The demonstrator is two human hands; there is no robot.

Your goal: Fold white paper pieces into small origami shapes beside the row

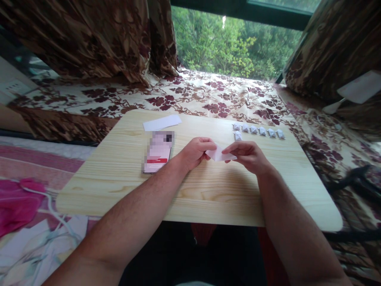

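Between my two hands, above the middle of the table, is a piece of folded white paper (219, 154). My left hand (199, 151) pinches its left end between thumb and fingers. The right end is gripped by my right hand (246, 154), its thumb and fingertips closed on the paper. Just beyond my right hand sits a small folded paper piece (238, 136). Behind it, several similar folded paper pieces (258, 130) stand in a row. My fingers hide part of the paper's edges.
White paper strips (162, 122) lie at the table's far left. A phone (157, 153), partly blurred out, rests left of my left forearm. The wooden table (217, 198) stands before a ledge with a floral cloth (217, 95). Papers and a white cable (56, 210) lie at lower left.
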